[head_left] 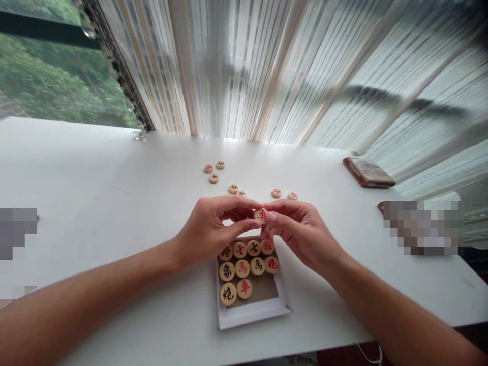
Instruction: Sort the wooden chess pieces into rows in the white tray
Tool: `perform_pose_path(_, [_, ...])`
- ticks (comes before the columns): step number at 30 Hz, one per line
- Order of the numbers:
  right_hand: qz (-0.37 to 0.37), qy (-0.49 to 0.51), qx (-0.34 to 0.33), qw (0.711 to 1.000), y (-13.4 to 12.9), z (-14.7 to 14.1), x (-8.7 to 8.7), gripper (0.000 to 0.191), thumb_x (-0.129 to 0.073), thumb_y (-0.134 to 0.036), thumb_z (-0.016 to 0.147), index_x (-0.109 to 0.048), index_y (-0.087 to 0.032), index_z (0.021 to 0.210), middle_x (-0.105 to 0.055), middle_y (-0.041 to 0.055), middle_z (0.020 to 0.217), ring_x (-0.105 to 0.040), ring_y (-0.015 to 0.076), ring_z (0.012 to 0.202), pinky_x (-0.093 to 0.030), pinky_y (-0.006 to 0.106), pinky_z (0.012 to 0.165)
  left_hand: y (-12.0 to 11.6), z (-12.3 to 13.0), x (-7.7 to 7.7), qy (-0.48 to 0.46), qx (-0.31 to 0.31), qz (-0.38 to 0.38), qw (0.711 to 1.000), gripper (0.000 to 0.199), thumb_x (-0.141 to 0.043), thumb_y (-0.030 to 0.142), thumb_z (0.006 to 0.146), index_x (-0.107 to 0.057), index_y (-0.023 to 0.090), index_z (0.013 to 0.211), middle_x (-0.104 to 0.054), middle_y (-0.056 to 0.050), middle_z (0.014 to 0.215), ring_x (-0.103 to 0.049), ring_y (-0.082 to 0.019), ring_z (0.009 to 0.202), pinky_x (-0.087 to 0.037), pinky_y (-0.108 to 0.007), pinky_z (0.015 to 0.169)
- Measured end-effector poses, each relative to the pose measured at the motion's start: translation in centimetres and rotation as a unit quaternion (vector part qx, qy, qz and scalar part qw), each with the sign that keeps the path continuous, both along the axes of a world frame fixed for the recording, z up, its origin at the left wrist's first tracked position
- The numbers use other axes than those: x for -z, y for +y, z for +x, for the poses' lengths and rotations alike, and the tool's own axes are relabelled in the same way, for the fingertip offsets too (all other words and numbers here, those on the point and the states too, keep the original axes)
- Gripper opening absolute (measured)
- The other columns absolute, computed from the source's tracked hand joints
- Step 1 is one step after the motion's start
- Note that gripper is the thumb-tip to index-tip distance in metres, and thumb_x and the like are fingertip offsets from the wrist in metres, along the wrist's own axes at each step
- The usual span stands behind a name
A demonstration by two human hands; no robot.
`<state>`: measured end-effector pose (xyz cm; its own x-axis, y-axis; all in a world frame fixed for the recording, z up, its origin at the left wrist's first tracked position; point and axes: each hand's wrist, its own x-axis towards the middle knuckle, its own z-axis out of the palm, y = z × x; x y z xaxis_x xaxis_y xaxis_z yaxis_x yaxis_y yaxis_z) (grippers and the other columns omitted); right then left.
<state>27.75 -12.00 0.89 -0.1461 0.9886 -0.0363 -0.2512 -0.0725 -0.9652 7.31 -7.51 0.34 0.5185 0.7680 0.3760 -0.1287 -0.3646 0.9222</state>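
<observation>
Between my two hands, just above the far end of the box, is a round wooden piece with a red character [261, 216]. My left hand [215, 226] pinches its left side with thumb and fingers. The thumb and fingertips of my right hand [299, 226] close on its right side. Below them lies an open shallow white box [253, 313] holding rows of round pieces with red or black characters. Its nearest row has a black-marked piece [228, 294] and a red-marked piece [244, 288], with bare brown bottom to their right.
Several loose pieces lie beyond my hands, including a red-marked one [208, 168] and another [276, 192]. A flat brown-edged box [369, 172] rests at the right back of the white table [114, 203]. Striped curtains [236, 71] hang behind. Blurred-out patches cover both sides.
</observation>
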Motion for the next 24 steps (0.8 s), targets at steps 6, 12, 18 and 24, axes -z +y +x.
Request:
perform_pose_path(6, [-0.009, 0.015, -0.011, 1.000, -0.17, -0.21, 0.18, 0.031, -0.100, -0.028, 0.074, -0.081, -0.020, 0.096, -0.080, 0.0009, 0.072, -0.073, 0.0133, 0.060, -0.060, 0.022, 0.056, 0.00, 0.04, 0.11, -0.006, 0.015, -0.017, 1.000, 0.025, -0.082, 0.024, 0.093, -0.082, 0.014, 0.116, -0.086, -0.010, 0.103, -0.083, -0.020, 0.087, -0.070, -0.028, 0.081])
perform_pose_path(12, [-0.004, -0.004, -0.010, 1.000, -0.12, -0.20, 0.41, 0.035, -0.104, -0.030, 0.066, -0.080, -0.018, 0.088, -0.077, -0.0002, 0.067, -0.070, 0.0132, 0.054, -0.060, 0.024, 0.053, -0.16, -0.14, 0.07, 0.041, 0.000, 0.045, 0.998, 0.024, -0.079, 0.019, 0.094, -0.083, 0.015, 0.116, -0.085, -0.011, 0.106, -0.082, -0.022, 0.094, -0.069, -0.030, 0.085])
perform_pose_path(18, [0.026, -0.037, 0.000, 0.999, -0.29, -0.18, 0.20, 0.030, -0.101, -0.036, 0.072, -0.080, -0.017, 0.082, -0.076, 0.0018, 0.064, -0.068, 0.0128, 0.054, -0.058, 0.023, 0.052, -0.03, -0.16, 0.25, 0.036, 0.024, 0.072, 0.996, 0.024, -0.077, 0.017, 0.094, -0.082, 0.016, 0.117, -0.084, -0.009, 0.097, -0.079, -0.017, 0.082, -0.067, -0.026, 0.076])
perform_pose_path(24, [0.087, -0.084, 0.010, 0.993, -0.59, -0.19, -0.23, 0.026, -0.098, -0.037, 0.077, -0.085, -0.018, 0.088, -0.078, 0.0042, 0.068, -0.070, 0.0143, 0.057, -0.058, 0.023, 0.053, -0.05, -0.09, 0.30, 0.018, 0.026, 0.051, 0.998, 0.021, -0.081, 0.016, 0.092, -0.083, 0.016, 0.113, -0.083, -0.008, 0.095, -0.078, -0.017, 0.082, -0.068, -0.026, 0.076])
